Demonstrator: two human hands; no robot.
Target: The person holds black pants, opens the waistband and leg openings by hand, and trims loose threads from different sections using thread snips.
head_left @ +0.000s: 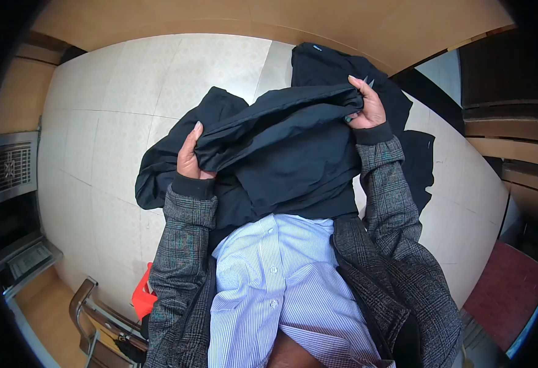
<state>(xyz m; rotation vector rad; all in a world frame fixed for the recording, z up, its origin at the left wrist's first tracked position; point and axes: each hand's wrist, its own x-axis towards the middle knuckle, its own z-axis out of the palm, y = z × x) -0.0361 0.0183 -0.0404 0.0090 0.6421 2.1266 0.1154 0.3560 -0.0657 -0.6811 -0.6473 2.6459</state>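
A black garment (293, 168) is stretched between my two hands in front of my body, with a folded edge running open along its top. My left hand (190, 156) grips this edge at the left, thumb on top. At the right, my right hand (369, 107) is closed on the other end of the edge, and the tips of a small pointed metal tool (370, 82) stick out beside its fingers. Part of the cloth hangs over to the left and down across my lap. Most fingers are hidden under the fabric.
More black cloth (330, 64) lies behind and to the right on a pale tile-patterned surface (109, 135). A brown panel (250, 18) borders the far side. At the left are a vent grille (11, 165) and, lower, a red object (143, 294) beside a chair-like frame (82, 300).
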